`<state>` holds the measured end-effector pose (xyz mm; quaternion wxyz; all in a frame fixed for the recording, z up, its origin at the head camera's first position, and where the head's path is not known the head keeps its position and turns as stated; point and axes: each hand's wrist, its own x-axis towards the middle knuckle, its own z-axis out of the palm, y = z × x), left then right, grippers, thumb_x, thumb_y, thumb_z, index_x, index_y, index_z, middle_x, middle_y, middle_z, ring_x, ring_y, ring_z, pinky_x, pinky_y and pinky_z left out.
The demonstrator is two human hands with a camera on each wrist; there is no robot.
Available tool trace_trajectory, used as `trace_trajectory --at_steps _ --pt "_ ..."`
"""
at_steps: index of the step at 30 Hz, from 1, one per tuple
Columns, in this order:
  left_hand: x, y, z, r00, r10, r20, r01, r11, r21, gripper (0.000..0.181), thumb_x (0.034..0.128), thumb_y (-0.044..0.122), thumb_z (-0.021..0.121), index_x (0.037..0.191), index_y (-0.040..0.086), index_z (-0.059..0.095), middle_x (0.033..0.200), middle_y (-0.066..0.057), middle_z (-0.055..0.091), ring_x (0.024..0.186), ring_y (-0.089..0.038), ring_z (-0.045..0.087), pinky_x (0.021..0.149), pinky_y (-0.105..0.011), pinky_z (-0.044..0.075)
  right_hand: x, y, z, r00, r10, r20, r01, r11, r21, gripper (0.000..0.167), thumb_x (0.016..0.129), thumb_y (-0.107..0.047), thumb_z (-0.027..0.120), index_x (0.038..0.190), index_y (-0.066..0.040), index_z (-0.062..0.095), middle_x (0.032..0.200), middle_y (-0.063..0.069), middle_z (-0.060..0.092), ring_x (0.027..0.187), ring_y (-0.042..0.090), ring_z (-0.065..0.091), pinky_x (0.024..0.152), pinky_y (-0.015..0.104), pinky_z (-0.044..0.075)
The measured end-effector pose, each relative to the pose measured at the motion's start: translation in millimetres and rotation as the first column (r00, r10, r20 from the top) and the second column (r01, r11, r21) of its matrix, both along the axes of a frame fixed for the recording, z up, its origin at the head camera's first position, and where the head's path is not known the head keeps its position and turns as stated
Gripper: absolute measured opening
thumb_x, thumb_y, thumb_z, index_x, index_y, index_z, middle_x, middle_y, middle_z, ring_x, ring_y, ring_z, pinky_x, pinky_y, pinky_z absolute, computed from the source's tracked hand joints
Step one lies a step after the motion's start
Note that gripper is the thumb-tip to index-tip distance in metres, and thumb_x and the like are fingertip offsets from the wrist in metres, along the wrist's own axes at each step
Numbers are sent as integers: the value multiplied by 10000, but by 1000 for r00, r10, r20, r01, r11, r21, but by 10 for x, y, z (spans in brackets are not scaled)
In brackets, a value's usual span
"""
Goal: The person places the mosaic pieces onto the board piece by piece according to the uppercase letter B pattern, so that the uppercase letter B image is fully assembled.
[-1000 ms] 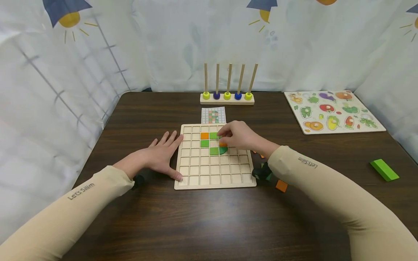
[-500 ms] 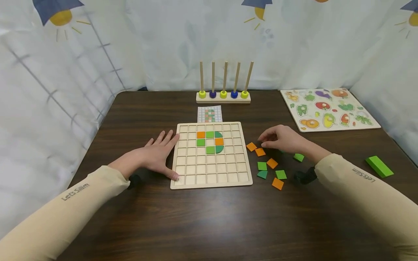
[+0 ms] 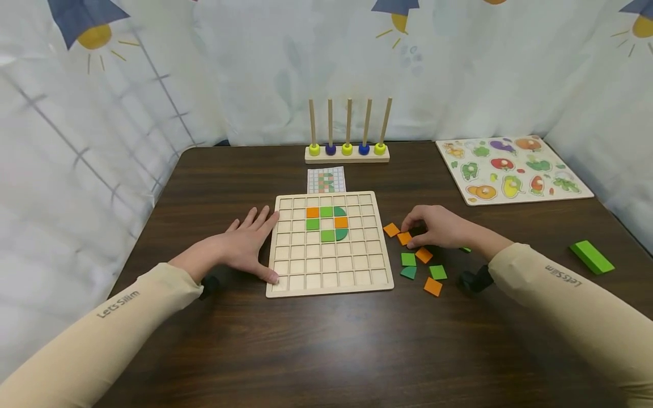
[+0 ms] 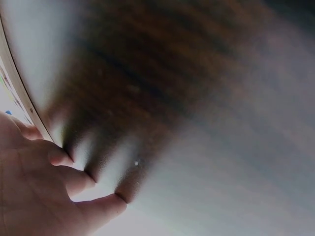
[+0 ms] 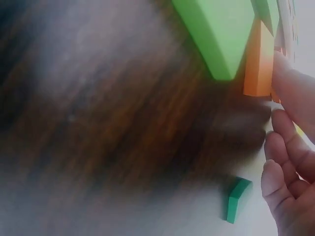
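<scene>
A wooden grid board (image 3: 306, 266) lies at the middle of the table. Orange, light green and dark green tiles fill part of its upper cells, among them an orange square (image 3: 340, 222) and a dark green quarter-round (image 3: 341, 234). My left hand (image 3: 247, 243) is spread flat at the board's left edge, thumb at the lower corner; in the left wrist view its fingers (image 4: 101, 211) are stretched out. To the right of the board, my right hand (image 3: 433, 226) has thumb and index finger at opposite sides of an orange square tile (image 3: 404, 238), pinching it.
Loose orange tiles (image 3: 433, 287), green tiles (image 3: 437, 272) and a dark green piece (image 3: 408, 272) lie right of the board. A pattern card (image 3: 326, 177) touches its far edge. Beyond are a peg stand with rings (image 3: 347, 155), a vegetable puzzle (image 3: 510, 170) and a green block (image 3: 592, 257).
My right hand has left the board, where an orange square and dark green pieces now show uncovered. It has moved right, then down onto a loose orange tile. The left hand stays at the board's edge.
</scene>
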<state>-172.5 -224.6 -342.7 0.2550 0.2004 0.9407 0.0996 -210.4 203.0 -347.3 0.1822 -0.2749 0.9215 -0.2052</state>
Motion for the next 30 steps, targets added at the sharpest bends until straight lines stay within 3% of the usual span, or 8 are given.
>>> trace_trajectory --at_steps 7,16,22,30 --pt "2 -1 0 1000 2 0 -2 1000 -12 1445 695 734 805 1648 65 -51 1702 -261 -96 1558 -520 -78 1172 -767 75 -43 -108 62 999 -38 25 40 996 -75 201 921 -146 775 1109 -100 722 1048 20 729 939 174 642 899 410 568" --pt "0 -9 -16 1000 -5 2 5 1000 -8 1444 696 738 801 1648 64 -50 1702 -258 -98 1559 -517 -80 1172 -767 74 -59 -655 56 989 -119 87 138 958 -251 259 922 -77 762 1171 -29 714 1060 106 725 913 196 677 809 317 577" --pt "-8 -15 -28 1000 -4 2 4 1000 -14 1446 698 738 800 1647 67 -59 1701 -254 -111 1559 -513 -92 1171 -770 68 -71 -1094 27 991 -83 102 109 954 -278 265 925 -83 757 1179 -18 719 1070 109 738 944 192 700 872 331 586" --pt "-7 -6 -21 1000 1 6 -1 1000 -14 1449 693 736 804 1647 69 -60 1702 -251 -111 1561 -509 -95 1176 -765 64 -55 -1506 -9 994 -40 98 64 963 -261 259 890 -116 805 1122 -18 742 985 82 749 883 162 695 830 276 573"
